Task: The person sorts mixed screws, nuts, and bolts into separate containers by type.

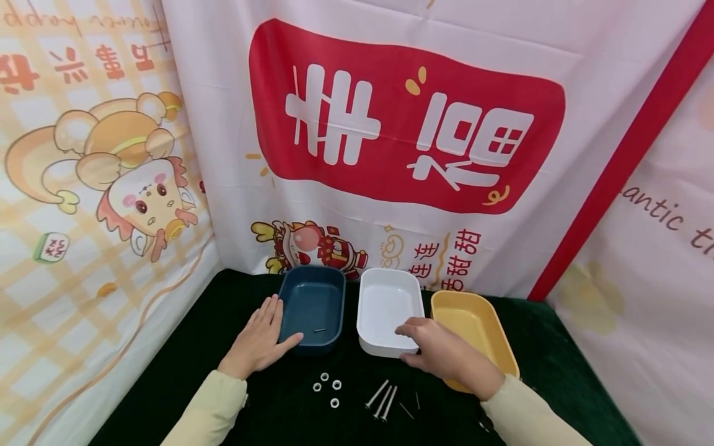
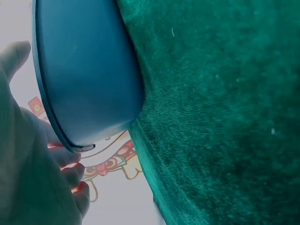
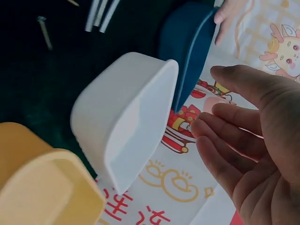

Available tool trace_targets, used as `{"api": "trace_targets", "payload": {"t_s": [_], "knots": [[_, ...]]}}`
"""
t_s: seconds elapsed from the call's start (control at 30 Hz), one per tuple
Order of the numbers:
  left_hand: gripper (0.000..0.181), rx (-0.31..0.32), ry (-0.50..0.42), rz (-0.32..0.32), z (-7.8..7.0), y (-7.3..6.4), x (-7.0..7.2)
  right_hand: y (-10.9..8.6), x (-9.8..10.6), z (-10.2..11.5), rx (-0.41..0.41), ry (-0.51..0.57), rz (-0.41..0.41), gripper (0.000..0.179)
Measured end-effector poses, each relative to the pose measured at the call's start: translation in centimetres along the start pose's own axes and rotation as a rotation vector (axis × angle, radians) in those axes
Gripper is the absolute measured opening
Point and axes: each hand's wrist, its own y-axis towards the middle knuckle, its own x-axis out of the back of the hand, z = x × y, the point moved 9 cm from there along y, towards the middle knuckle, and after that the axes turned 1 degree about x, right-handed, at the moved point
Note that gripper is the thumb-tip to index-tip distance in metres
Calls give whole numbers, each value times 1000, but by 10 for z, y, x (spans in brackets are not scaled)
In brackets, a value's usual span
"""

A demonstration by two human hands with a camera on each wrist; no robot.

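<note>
My left hand (image 1: 258,339) lies at the left side of the dark blue tray (image 1: 336,288), its fingers straight along the rim and the thumb over the front edge. A small thin metal piece (image 1: 319,330) sits inside that tray. Over the front right corner of the white tray (image 1: 365,310) hovers my right hand (image 1: 446,356), its fingers loosely bent with nothing between them. In the right wrist view the right hand (image 3: 253,126) is apart from the white tray (image 3: 112,93). The left wrist view has the left hand (image 2: 42,159) beside the blue tray (image 2: 89,70).
A yellow tray (image 1: 474,303) stands at the right, partly behind the right forearm. Several hex nuts (image 1: 336,384) lie in front of the trays, with three long bolts (image 1: 379,396) and two thin pins (image 1: 406,410) to their right. Printed cloth (image 1: 223,124) hangs behind the dark green tabletop.
</note>
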Motion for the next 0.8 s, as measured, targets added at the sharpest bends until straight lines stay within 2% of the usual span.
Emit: {"api": "trace_targets", "payload": {"t_s": [0.2,0.43,0.8], "knots": [[105,4,26,-16,0,2,-1,-22,-17,-10,-43,5,34,38],[106,0,31,-20,0,3,-4,-45,-42,-23,-101,78,90,39],[107,0,20,-8,-2,3,-8,-64,-82,-41,-180,139,150,38]]}}
